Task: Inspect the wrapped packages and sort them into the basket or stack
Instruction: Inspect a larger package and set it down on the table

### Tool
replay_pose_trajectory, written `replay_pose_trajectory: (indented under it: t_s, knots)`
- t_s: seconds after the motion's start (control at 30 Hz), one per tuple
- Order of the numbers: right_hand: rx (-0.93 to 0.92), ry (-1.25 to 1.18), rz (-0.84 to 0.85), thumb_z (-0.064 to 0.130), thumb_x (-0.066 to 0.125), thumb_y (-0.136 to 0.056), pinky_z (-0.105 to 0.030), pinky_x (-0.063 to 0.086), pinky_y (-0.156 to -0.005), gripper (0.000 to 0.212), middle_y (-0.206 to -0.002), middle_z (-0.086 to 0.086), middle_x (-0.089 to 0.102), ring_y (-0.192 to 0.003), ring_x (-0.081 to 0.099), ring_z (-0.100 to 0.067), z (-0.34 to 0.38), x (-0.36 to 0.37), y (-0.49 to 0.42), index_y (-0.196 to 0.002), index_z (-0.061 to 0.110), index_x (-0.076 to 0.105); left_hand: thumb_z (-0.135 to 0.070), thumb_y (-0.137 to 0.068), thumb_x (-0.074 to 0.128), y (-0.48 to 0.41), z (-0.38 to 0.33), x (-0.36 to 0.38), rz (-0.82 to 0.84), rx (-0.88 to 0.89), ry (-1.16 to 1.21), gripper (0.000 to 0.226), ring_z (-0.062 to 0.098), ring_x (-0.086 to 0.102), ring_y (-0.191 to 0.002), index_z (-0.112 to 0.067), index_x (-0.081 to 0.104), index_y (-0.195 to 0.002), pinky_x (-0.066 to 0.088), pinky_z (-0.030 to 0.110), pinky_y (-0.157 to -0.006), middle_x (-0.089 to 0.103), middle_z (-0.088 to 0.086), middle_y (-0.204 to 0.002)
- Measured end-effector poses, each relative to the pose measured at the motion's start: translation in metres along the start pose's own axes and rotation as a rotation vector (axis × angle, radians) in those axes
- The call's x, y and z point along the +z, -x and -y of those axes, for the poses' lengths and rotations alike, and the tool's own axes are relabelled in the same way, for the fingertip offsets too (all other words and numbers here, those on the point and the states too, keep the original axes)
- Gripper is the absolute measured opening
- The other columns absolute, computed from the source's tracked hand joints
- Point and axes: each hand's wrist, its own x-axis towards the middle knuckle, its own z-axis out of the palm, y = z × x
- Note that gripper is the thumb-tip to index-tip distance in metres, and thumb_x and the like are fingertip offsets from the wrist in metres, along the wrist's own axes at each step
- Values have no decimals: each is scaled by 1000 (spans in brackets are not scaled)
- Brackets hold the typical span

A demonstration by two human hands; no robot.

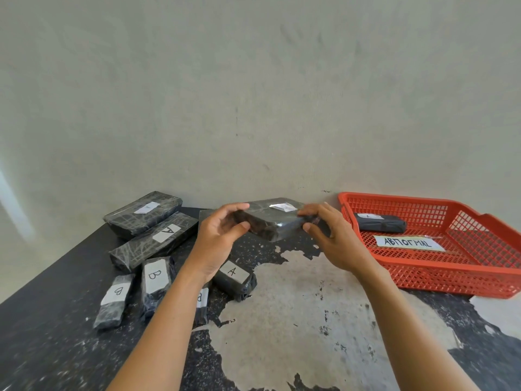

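I hold a black plastic-wrapped package (275, 220) with a white label above the table, tilted, between both hands. My left hand (221, 238) grips its left end and my right hand (329, 235) grips its right end. The red mesh basket (439, 266) stands at the right, with one black wrapped package (380, 222) and a paper sign reading "ABNORMAL" (408, 242) inside. On the left lie several wrapped packages: two long ones (143, 214) (155, 241) marked A, small ones marked B (156, 280) (114, 300), and a small one marked A (234, 279).
The table top (282, 320) is black with large worn pale patches. A bare grey wall (253, 94) rises right behind the table. Another B-labelled package (202, 303) is half hidden under my left forearm.
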Motion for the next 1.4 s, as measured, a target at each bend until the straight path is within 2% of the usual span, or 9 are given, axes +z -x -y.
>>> replay_pose_trajectory:
  t_s: [0.13,0.23,0.37,0.53,0.73,0.93,1.17,1.3,1.4]
  knots:
    - [62,7,3,23,66,-92,-47,41,-107,47,-137,12,43,-127,42,-14,11,9,1,-132,39,47,0,-86,71,-3,10,14,-122,69,-155,29,16,68,-102,-24,70,-102,53,19,-83,69,9,-112]
    - [16,-43,82,33,72,-86,-28,44,-101,59,-130,15,44,-119,46,-4,25,18,2,-137,36,43,-10,-83,77,-6,20,19,-189,137,-298,36,12,67,-101,-44,70,-94,54,26,-89,62,7,-117]
    - [41,-31,9,29,68,-91,-34,53,-93,33,-120,10,52,-104,59,-11,25,34,1,-122,26,58,-14,-81,79,-4,25,22,-166,132,-388,43,15,62,-114,-55,68,-93,54,33,-96,53,0,-116]
    - [65,-58,23,19,64,-94,-12,52,-78,22,-117,1,58,-90,64,-8,20,28,1,-115,20,60,-3,-84,74,-5,26,15,-117,106,-280,40,12,68,-106,-28,68,-115,55,24,-89,65,6,-120]
    - [60,-50,9,15,65,-92,-36,54,-92,25,-121,12,52,-107,58,-13,17,29,0,-117,20,60,-1,-81,76,-3,27,23,-211,193,-368,34,4,70,-91,-30,67,-95,56,18,-81,64,5,-111]
    - [23,62,16,9,64,-88,-37,40,-106,43,-150,-2,36,-134,40,-22,22,33,-1,-126,24,53,-1,-80,77,0,24,34,-200,215,-344,31,7,71,-92,-25,69,-98,58,23,-83,60,3,-112]
    - [107,15,-85,14,84,-71,-30,50,-88,46,-111,3,47,-100,53,-18,8,24,4,-104,25,54,7,-91,55,2,21,23,-27,165,-418,50,9,62,-114,-33,58,-121,53,17,-83,59,-4,-126]
    - [55,-103,-39,8,79,-74,-14,47,-77,42,-107,4,50,-94,55,-8,2,17,14,-102,27,54,-9,-93,65,-13,16,0,45,163,-734,51,6,32,-139,-33,51,-136,30,28,-113,35,-6,-153]
    - [16,-157,-12,6,78,-76,-16,48,-76,41,-110,4,52,-95,56,-6,-2,13,21,-103,25,53,-22,-94,63,-21,11,-9,181,209,-829,33,7,26,-144,-30,62,-126,22,37,-117,37,-10,-154]
